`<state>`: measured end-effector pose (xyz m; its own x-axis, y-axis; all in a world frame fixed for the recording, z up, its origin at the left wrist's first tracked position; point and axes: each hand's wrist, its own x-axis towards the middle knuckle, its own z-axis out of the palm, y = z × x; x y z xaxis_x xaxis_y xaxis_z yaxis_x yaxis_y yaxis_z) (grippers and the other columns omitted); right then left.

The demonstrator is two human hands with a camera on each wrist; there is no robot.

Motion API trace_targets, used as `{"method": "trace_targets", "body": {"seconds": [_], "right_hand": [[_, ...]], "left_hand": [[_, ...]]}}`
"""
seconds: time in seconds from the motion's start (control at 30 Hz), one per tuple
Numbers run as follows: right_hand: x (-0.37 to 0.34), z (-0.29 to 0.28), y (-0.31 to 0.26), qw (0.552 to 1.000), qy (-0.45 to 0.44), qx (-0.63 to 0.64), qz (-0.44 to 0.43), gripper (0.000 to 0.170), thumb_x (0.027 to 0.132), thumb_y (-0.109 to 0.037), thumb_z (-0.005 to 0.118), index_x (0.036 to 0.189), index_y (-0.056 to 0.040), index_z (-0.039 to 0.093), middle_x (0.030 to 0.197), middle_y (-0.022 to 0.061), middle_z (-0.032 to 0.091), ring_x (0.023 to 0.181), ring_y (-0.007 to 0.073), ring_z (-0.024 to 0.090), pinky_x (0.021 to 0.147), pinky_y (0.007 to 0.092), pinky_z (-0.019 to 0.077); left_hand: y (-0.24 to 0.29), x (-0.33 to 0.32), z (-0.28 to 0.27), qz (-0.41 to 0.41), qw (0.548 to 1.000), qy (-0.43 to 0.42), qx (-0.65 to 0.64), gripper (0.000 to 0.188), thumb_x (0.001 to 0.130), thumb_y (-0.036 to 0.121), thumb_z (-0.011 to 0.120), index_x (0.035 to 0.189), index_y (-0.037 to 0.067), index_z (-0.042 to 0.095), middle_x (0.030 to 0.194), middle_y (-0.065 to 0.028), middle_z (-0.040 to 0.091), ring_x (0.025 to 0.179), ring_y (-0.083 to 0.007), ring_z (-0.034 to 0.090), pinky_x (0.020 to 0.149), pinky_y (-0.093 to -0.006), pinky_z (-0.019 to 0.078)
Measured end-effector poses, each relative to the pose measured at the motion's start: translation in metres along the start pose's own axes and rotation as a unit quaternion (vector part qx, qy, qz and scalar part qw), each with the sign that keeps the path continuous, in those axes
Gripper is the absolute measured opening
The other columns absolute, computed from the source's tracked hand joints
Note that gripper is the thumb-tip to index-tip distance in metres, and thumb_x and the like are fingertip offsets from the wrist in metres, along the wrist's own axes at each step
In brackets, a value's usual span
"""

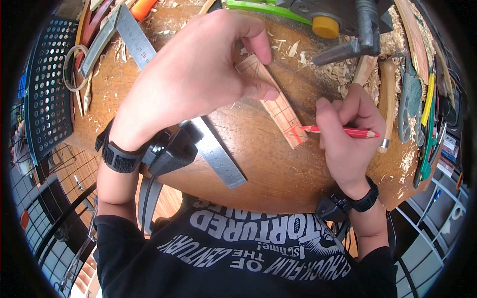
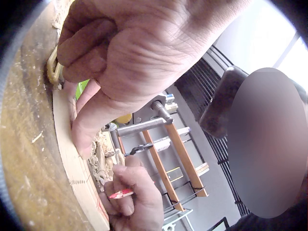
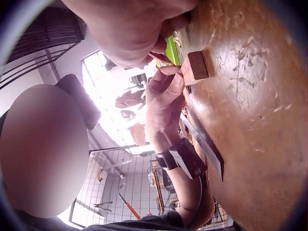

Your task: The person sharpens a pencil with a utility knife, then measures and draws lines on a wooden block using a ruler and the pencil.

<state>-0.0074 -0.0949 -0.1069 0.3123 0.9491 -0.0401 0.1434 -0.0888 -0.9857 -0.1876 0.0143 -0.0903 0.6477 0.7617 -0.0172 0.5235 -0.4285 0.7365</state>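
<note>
My left hand (image 1: 198,64) grips the upper part of a small rectangular wood block (image 1: 284,120), thumb on its top face and fingers along its far side. Pencil lines cross that face, with red marks near the lower end. A red pencil (image 1: 361,132), sharpened at both ends, is pinched in my right hand (image 1: 350,146); its red tip is right at the block's edge beside the red marks. The left wrist view shows the block's long side (image 2: 65,125) low over the bench. In the right wrist view the block's square end (image 3: 196,66) faces the camera.
A steel ruler (image 1: 218,159) lies under my left forearm. A metal vise (image 1: 365,35) stands at the back right among wood shavings (image 1: 333,74). Wooden handles (image 1: 387,99), scissors (image 1: 410,94) and other tools line the right edge. A perforated black tray (image 1: 49,84) stands at left.
</note>
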Motion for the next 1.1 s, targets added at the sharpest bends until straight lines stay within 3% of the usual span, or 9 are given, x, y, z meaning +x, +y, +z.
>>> {"method": "trace_targets", "body": {"seconds": [0.03, 0.17, 0.23, 0.33, 0.53, 0.83, 1.1], "right_hand": [[0.0, 0.001, -0.003, 0.998, 0.013, 0.039, 0.04, 0.036, 0.076, 0.005, 0.066, 0.059, -0.0065, 0.037, 0.056, -0.0044, 0.036, 0.051, 0.0023, 0.033, 0.047, 0.021, 0.025], [0.001, 0.001, -0.004, 0.999, -0.007, 0.027, 0.045, 0.036, 0.077, 0.004, 0.068, 0.06, -0.0065, 0.039, 0.056, -0.0049, 0.037, 0.051, 0.0017, 0.033, 0.047, 0.0204, 0.0254], [0.001, -0.002, 0.006, 0.996, -0.063, -0.022, -0.054, 0.036, 0.075, 0.005, 0.068, 0.059, -0.0066, 0.039, 0.056, -0.005, 0.038, 0.049, 0.0019, 0.033, 0.046, 0.0208, 0.0254], [0.001, -0.004, 0.007, 0.996, -0.052, -0.048, -0.052, 0.036, 0.073, 0.005, 0.067, 0.057, -0.0068, 0.038, 0.054, -0.0051, 0.038, 0.048, 0.0022, 0.033, 0.045, 0.0214, 0.0248], [0.001, -0.001, 0.004, 0.995, -0.053, -0.059, -0.054, 0.036, 0.072, 0.006, 0.066, 0.054, -0.0064, 0.037, 0.052, -0.0048, 0.036, 0.048, 0.0021, 0.032, 0.044, 0.0221, 0.0238], [0.002, 0.0, 0.005, 0.996, -0.055, -0.056, -0.047, 0.036, 0.071, 0.005, 0.066, 0.054, -0.0062, 0.037, 0.052, -0.0049, 0.036, 0.048, 0.0021, 0.031, 0.044, 0.0224, 0.0235], [0.003, -0.002, 0.005, 0.992, -0.076, -0.078, -0.061, 0.037, 0.074, 0.008, 0.063, 0.058, -0.0079, 0.035, 0.052, -0.0052, 0.036, 0.049, 0.0012, 0.032, 0.046, 0.0209, 0.0253]], "left_hand": [[0.0, 0.0, 0.0, 0.012, 1.0, 0.006, -0.002, 0.033, 0.067, 0.016, 0.086, 0.086, 0.005, 0.061, 0.066, 0.005, 0.042, 0.051, -0.0025, 0.031, 0.045, -0.0235, 0.024], [0.009, 0.001, -0.003, -0.045, 0.999, -0.027, 0.003, 0.033, 0.066, 0.015, 0.086, 0.086, 0.005, 0.061, 0.065, 0.0051, 0.041, 0.051, -0.0026, 0.032, 0.045, -0.0231, 0.0244], [0.004, 0.002, 0.0, 0.007, 1.0, -0.006, -0.016, 0.033, 0.066, 0.014, 0.086, 0.086, 0.005, 0.061, 0.063, 0.0054, 0.04, 0.05, -0.0024, 0.032, 0.045, -0.0227, 0.0242], [0.011, 0.002, -0.004, -0.043, 0.999, -0.032, -0.004, 0.033, 0.066, 0.015, 0.086, 0.086, 0.005, 0.061, 0.062, 0.0055, 0.04, 0.05, -0.0022, 0.031, 0.044, -0.0227, 0.0239], [0.012, 0.002, -0.005, -0.058, 0.997, -0.042, -0.004, 0.032, 0.066, 0.015, 0.086, 0.085, 0.005, 0.061, 0.064, 0.0055, 0.042, 0.049, -0.002, 0.032, 0.044, -0.0228, 0.0245], [0.008, 0.001, -0.001, -0.024, 0.999, -0.022, -0.014, 0.032, 0.067, 0.015, 0.085, 0.086, 0.005, 0.062, 0.071, 0.006, 0.049, 0.052, -0.0022, 0.034, 0.045, -0.0216, 0.0283], [0.011, 0.001, -0.002, -0.044, 0.998, -0.033, 0.001, 0.031, 0.067, 0.015, 0.085, 0.086, 0.006, 0.062, 0.067, 0.0064, 0.045, 0.05, -0.0017, 0.034, 0.045, -0.0213, 0.0269]]}}
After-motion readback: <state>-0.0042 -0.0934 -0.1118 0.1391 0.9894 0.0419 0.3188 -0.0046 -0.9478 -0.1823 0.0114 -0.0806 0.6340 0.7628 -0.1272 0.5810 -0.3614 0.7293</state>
